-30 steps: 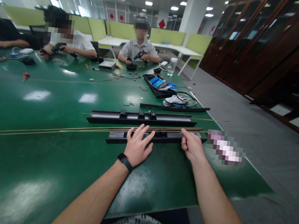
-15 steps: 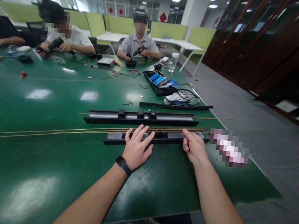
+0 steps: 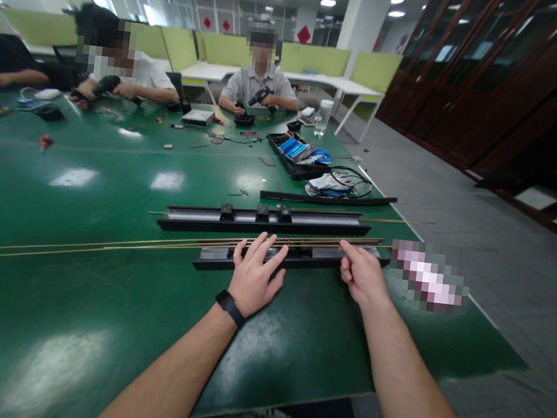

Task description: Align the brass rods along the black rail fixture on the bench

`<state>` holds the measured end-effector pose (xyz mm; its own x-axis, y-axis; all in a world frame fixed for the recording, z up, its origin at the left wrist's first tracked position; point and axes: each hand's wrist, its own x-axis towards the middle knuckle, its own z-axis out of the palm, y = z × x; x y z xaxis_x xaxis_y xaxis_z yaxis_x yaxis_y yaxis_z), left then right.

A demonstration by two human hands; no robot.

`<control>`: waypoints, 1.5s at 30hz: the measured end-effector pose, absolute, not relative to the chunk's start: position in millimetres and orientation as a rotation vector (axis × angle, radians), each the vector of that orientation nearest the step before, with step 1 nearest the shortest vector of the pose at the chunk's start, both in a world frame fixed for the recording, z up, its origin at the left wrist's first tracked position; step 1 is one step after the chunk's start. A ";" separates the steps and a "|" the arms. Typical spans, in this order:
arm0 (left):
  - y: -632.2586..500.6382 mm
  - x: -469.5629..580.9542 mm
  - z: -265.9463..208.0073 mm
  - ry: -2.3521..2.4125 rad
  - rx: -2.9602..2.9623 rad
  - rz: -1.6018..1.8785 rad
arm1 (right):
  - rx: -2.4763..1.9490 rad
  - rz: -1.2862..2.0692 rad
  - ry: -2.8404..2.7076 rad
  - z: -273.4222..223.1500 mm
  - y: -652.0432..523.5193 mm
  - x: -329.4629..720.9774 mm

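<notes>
Several long, thin brass-coloured rods [image 3: 103,245] lie across a black channel-shaped rail [image 3: 215,260] and reach far out to the left over the table. Spread fingers of my left hand [image 3: 256,280] rest on the rods and the rail's middle. Near the rail's right end, my right hand [image 3: 365,276] is closed, its index finger on the rods and the other fingers curled under. A second black rail [image 3: 197,220] lies parallel just beyond, with several small black blocks [image 3: 262,214] in its channel and thin rods sticking out at both ends.
Beyond the rails are a black strip [image 3: 310,199], white-and-blue gloves [image 3: 329,184] and a black tray [image 3: 278,147] with blue items. A blurred pinkish object [image 3: 426,276] lies right of my right hand. People holding power drills sit across the green table [image 3: 71,306].
</notes>
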<state>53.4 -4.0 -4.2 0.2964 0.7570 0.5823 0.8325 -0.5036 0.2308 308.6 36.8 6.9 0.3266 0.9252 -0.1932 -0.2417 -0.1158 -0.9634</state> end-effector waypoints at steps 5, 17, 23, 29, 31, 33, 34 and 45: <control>-3.5 53.6 -5.3 -1.495 -2.432 -1.003 | -1.303 1.151 -0.705 8.3 36.6 308.2; -3.6 53.0 -5.9 -1.486 -2.427 -0.987 | -1.298 1.157 -0.698 8.1 37.0 308.2; -4.1 53.2 -5.3 -1.498 -2.430 -0.987 | -1.298 1.163 -0.691 8.8 36.0 307.8; -3.6 54.5 -5.7 -1.518 -2.434 -0.997 | -1.316 1.154 -0.671 8.6 36.3 307.8; -3.8 54.7 -5.3 -1.526 -2.437 -0.992 | -1.311 1.157 -0.673 7.9 36.1 308.1; -4.3 54.6 -4.3 -1.529 -2.444 -0.984 | -1.306 1.160 -0.676 7.1 35.9 308.5; -4.6 54.4 -3.7 -1.532 -2.445 -0.981 | -1.305 1.161 -0.677 6.7 35.8 308.7; -5.7 54.6 -1.9 -1.550 -2.449 -0.980 | -1.331 1.147 -0.682 6.1 35.2 308.1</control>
